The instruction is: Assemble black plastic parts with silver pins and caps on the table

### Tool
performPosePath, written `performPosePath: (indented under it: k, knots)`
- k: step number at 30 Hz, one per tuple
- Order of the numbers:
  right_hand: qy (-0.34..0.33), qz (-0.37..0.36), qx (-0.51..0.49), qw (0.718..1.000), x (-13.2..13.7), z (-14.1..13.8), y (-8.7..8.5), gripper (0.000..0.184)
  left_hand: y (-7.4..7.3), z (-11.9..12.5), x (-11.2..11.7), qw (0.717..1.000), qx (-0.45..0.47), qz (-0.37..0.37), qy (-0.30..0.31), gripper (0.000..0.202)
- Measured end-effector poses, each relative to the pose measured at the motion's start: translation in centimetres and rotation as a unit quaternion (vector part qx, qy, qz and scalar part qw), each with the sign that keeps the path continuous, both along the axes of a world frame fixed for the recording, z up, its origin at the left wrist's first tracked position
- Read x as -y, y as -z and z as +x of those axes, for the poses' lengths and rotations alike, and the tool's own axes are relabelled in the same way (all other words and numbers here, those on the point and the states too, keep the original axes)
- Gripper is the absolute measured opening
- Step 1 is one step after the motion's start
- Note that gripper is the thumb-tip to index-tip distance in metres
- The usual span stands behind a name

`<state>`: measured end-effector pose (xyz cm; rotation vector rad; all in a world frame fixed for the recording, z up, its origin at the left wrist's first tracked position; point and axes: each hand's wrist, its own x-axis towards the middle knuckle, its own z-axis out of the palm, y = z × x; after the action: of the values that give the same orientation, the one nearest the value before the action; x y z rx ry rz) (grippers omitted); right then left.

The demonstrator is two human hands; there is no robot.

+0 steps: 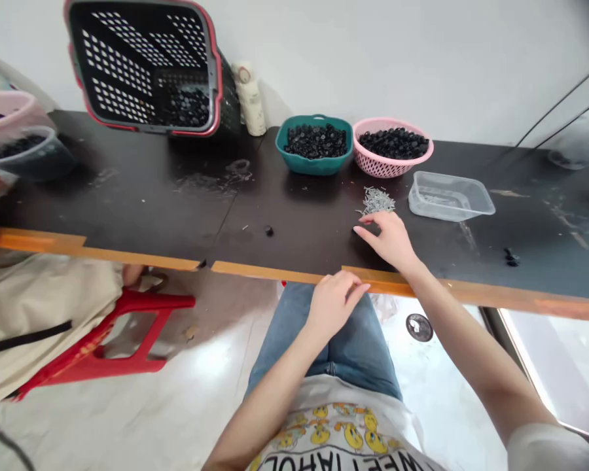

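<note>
My right hand rests on the dark table, fingers stretched toward a small heap of grey metal pins; nothing shows in it. My left hand hangs below the table's orange front edge, over my jeans, with its fingers curled together; what they hold, if anything, is hidden. A teal bowl and a pink basket, both full of small black parts, stand behind the pins. One loose black part lies on the table to the left of my hands.
A clear plastic tub sits right of the pins. A black and red basket leans on the wall at back left. Another person in beige sits at left on a red stool, with bowls beside them.
</note>
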<state>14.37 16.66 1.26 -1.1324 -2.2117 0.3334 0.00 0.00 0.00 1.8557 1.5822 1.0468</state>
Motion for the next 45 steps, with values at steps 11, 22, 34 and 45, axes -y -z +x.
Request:
performPosePath:
  k: [11,22,34,45]
  knots:
    - [0.002,-0.044,-0.151,0.988,7.3,-0.7,0.8,0.020,-0.7,-1.1,-2.4,0.988,0.056,-0.032,-0.137,0.029]
    - [0.068,-0.030,-0.167,0.983,7.4,-0.9,1.7,0.021,-0.6,-2.4,-2.4,0.992,0.084,-0.060,-0.069,0.021]
    - [0.184,-0.019,-0.197,0.963,7.8,-1.7,1.4,0.027,-1.1,-2.9,-2.0,0.991,0.090,-0.085,-0.039,0.037]
    - [0.194,-0.049,-0.229,0.953,5.7,1.3,0.9,0.038,-2.6,-4.3,-5.3,0.991,0.070,-0.117,-0.001,0.032]
